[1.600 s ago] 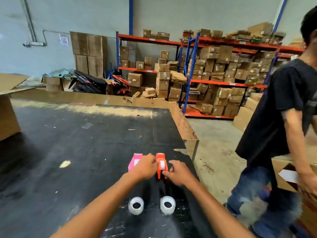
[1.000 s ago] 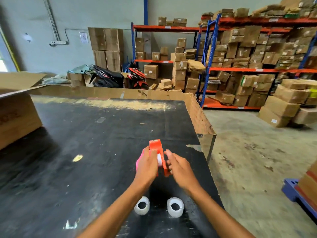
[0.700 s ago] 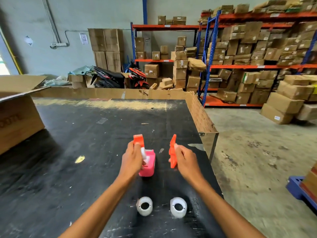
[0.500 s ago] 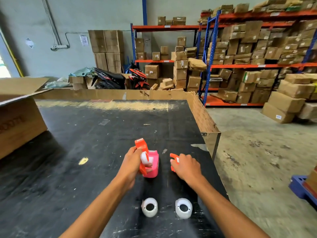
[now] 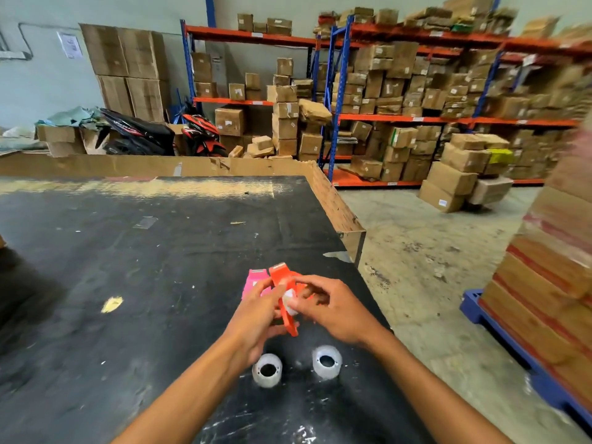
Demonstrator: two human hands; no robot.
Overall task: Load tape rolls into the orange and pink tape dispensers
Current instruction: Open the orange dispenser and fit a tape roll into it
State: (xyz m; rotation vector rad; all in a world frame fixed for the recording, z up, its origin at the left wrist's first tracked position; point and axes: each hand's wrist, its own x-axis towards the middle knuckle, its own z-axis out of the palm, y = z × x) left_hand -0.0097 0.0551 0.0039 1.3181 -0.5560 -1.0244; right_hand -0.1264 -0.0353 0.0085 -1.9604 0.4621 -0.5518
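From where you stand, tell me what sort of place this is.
Most likely a warehouse or packing area: steel racking stacked with cardboard boxes, more cartons on a blue pallet at the right, and a worn black packing table where both hands work on tape dispensers.

This is a warehouse or stockroom. Blue-and-orange steel pallet racks (image 5: 333, 100) line the back wall, crammed with brown cardboard boxes (image 5: 394, 91), and more cartons are stacked loose on the bare concrete floor (image 5: 416, 251). A blue plastic pallet (image 5: 499, 328) at the right carries taped cartons. Two parked motor scooters (image 5: 144, 136) stand behind the black packing table (image 5: 128, 251), which is edged with cardboard.
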